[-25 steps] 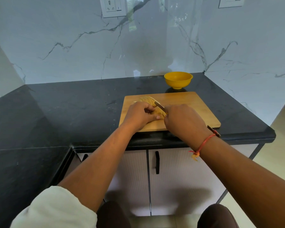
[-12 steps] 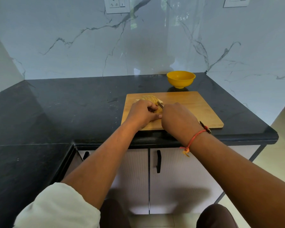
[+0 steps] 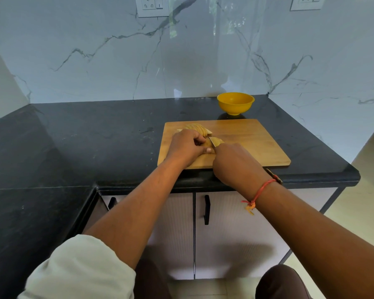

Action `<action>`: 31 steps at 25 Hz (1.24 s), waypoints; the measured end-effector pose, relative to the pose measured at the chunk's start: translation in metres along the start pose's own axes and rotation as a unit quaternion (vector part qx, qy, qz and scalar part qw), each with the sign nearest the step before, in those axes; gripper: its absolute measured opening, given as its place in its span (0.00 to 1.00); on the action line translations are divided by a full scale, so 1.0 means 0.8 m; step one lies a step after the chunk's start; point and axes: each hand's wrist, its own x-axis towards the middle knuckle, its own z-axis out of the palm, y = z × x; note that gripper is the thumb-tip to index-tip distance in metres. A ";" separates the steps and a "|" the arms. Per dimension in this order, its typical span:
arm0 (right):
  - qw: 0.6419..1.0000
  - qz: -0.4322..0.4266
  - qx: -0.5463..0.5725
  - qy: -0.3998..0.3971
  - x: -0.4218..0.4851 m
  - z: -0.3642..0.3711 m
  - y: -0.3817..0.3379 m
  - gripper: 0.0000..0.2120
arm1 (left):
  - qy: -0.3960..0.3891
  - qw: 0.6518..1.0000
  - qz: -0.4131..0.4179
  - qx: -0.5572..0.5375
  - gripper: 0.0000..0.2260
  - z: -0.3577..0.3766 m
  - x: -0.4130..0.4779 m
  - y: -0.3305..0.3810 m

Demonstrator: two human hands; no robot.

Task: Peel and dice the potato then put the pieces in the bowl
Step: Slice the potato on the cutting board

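A white marble wall (image 3: 95, 61) with grey veins backs a black counter (image 3: 95, 137) that bends round a corner at 9 o'clock. Under the counter's near edge are pale cabinet doors (image 3: 225, 234) with black handles.

A wooden cutting board (image 3: 246, 143) lies on the counter near its front edge. At 12 o'clock from the board, just beyond its far edge and not touching it, stands a yellow bowl (image 3: 235, 103).

Both forearms reach in from 6 o'clock, the left one out of a rolled pale sleeve (image 3: 80, 270). They meet over the left half of the board.

The left grip (image 3: 186, 146) is curled over a piece of peeled potato (image 3: 216, 140) and holds it down on the board, its thumb tip against the near side. The right grip (image 3: 235, 165) sits just beside it at 4 o'clock, wrapped tight round the handle of a knife (image 3: 212, 142). The blade points toward 11 o'clock and rests on the potato between the two grips. The butt of the handle shows behind the right wrist.

A fan of cut potato slices (image 3: 198, 127) lies on the board at 12 o'clock from the left grip, touching its knuckles or very nearly.

A red thread bracelet (image 3: 261, 189) circles the right wrist.
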 end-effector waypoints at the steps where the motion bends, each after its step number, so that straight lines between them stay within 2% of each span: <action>1: 1.000 0.014 -0.006 -0.028 -0.001 0.000 -0.001 0.12 | -0.001 1.000 -0.003 -0.002 0.16 0.000 0.000 0.000; 4: 0.998 0.017 0.002 -0.062 -0.013 0.009 0.005 0.15 | -0.003 1.000 -0.011 -0.002 0.17 0.000 0.000 0.000; 7: 1.000 -0.015 -0.004 0.008 -0.035 0.024 0.021 0.14 | -0.011 1.000 -0.019 -0.009 0.17 -0.003 0.000 0.000; 9: 0.999 -0.024 -0.021 0.040 -0.044 0.024 0.030 0.19 | -0.013 1.000 -0.021 -0.018 0.17 -0.003 -0.001 0.000; 12: 0.997 -0.039 -0.044 0.049 -0.049 0.023 0.034 0.28 | -0.010 1.000 -0.020 -0.021 0.17 -0.002 -0.002 0.002; 15: 0.996 -0.057 -0.053 0.051 -0.052 0.024 0.036 0.30 | -0.012 1.000 -0.022 -0.017 0.17 -0.004 -0.001 0.002; 23: 0.996 -0.068 -0.053 0.021 -0.054 0.016 0.050 0.24 | -0.015 0.999 -0.026 -0.012 0.17 -0.007 -0.003 0.007; 26: 0.994 -0.070 -0.057 0.060 -0.059 0.013 0.061 0.19 | -0.024 0.999 -0.033 -0.015 0.17 -0.007 -0.004 0.007; 31: 0.991 -0.041 0.029 0.121 -0.032 0.002 0.059 0.12 | -0.034 0.998 -0.040 -0.023 0.17 -0.007 -0.005 0.006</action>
